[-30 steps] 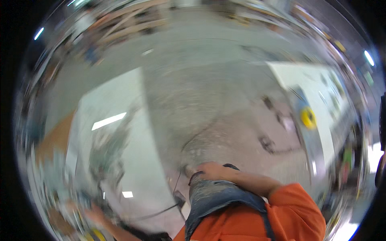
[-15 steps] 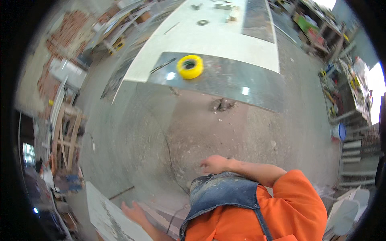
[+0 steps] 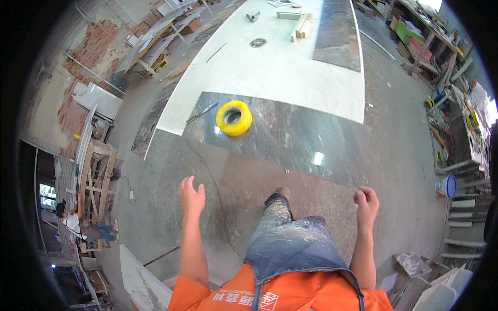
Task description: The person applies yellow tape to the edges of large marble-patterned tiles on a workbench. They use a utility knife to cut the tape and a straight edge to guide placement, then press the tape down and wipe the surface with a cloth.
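My left hand (image 3: 192,196) is held out over the floor, palm empty, with thumb and fingers apart. It is nearest to the left front part of a dark grey marbled slab (image 3: 290,129) but does not touch it. Close to that slab's right front corner, my right hand (image 3: 367,203) has its fingers curled in, and nothing shows in them. Whether its fingertips touch the corner I cannot tell. On the slab stand a roll of yellow tape (image 3: 246,122) and, to its left, a thin pen-like tool (image 3: 202,112).
The slab lies across the near end of a long white tabletop (image 3: 270,67), which also bears a metal disc (image 3: 258,42), pale L-shaped strips (image 3: 301,27) and another dark slab (image 3: 337,39). A blue-rimmed bucket (image 3: 446,186) stands right. Another person (image 3: 83,228) is at far left, near wooden frames (image 3: 96,176).
I have come nearer the slab and turned toward it. My left hand has risen from beside the white panel to ahead of me. My right hand has swung from my waist out to the right.
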Demonstrator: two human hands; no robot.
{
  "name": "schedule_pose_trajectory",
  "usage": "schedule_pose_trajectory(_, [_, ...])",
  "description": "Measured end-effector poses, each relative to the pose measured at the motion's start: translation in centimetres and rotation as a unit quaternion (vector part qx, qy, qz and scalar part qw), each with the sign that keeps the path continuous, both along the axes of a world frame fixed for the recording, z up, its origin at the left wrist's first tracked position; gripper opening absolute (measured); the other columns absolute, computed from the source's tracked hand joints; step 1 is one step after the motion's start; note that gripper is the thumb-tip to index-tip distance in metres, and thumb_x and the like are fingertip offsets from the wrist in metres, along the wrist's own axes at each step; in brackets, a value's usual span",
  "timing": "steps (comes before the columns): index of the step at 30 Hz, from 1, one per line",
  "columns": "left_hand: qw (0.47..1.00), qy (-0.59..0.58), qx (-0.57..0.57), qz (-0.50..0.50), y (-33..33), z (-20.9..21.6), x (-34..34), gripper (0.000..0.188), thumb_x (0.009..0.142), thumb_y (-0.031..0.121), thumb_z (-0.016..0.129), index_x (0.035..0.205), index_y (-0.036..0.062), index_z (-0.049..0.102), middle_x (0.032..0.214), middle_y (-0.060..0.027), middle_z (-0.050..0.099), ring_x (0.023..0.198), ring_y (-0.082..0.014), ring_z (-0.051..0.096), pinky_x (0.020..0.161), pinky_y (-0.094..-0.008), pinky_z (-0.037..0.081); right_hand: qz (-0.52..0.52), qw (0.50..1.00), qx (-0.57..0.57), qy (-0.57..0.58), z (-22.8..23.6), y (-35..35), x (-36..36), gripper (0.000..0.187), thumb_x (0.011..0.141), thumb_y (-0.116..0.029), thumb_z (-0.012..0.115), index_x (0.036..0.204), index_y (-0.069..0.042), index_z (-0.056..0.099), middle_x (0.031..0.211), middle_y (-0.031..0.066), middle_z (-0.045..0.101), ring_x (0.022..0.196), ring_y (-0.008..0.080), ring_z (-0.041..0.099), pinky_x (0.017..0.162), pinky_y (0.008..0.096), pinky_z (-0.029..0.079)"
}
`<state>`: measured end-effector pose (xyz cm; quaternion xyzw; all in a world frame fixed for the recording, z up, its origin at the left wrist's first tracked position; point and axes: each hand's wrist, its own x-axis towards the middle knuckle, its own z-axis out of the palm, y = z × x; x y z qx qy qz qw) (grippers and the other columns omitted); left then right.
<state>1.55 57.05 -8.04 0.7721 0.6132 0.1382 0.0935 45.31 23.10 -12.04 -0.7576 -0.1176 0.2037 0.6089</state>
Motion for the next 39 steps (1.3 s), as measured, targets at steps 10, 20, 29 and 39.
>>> schedule_pose_trajectory(10, [0.992, 0.043, 0.078, -0.093, 25.5, -5.3, 9.2, 0.047, 0.088, 0.005, 0.063, 0.134, 0.0003, 0.059, 0.135, -0.0211, 0.061, 0.13, -0.0398, 0.054, 0.11, -0.048, 0.044, -0.045, 0.998, -0.021, 0.036, 3.6, 6.0, 3.3, 0.015, 0.096, -0.006, 0.064, 0.107, 0.003, 0.068, 0.086, 0.0037, 0.067, 0.076, 0.0101, 0.062, 0.07, 0.0256, 0.051])
schedule_pose_trajectory(20, [0.987, -0.09, -0.109, 0.074, 29.5, -4.3, 12.5, 0.017, 0.089, 0.012, 0.062, 0.101, -0.0011, 0.061, 0.092, -0.0161, 0.063, 0.093, -0.0341, 0.065, 0.083, -0.0496, 0.053, -0.055, 0.996, -0.065, 0.033, 5.0, 6.8, 7.2, 0.017, 0.097, -0.008, 0.066, 0.109, 0.003, 0.069, 0.091, 0.0052, 0.07, 0.081, 0.0122, 0.068, 0.073, 0.026, 0.054])
schedule_pose_trajectory(29, [0.997, 0.019, 0.044, -0.061, 11.7, -4.4, 18.2, 0.043, 0.089, 0.004, 0.061, 0.132, -0.0014, 0.057, 0.132, -0.0164, 0.055, 0.12, -0.0345, 0.06, 0.102, -0.0451, 0.049, -0.054, 0.994, -0.053, 0.075, 0.4, -3.4, 13.9, 0.016, 0.097, -0.006, 0.066, 0.109, 0.003, 0.07, 0.09, 0.0034, 0.071, 0.081, 0.01, 0.066, 0.074, 0.0251, 0.054])
schedule_pose_trajectory(39, [0.997, 0.071, -0.021, 0.007, 7.1, -1.6, 24.1, 0.046, 0.087, 0.01, 0.077, 0.127, 0.0001, 0.058, 0.128, -0.0201, 0.061, 0.119, -0.04, 0.061, 0.098, -0.0469, 0.05, -0.051, 0.995, -0.042, 0.075, 1.9, -16.7, 26.7, 0.016, 0.096, -0.008, 0.065, 0.107, 0.002, 0.069, 0.088, 0.0056, 0.07, 0.08, 0.0137, 0.067, 0.074, 0.0293, 0.056])
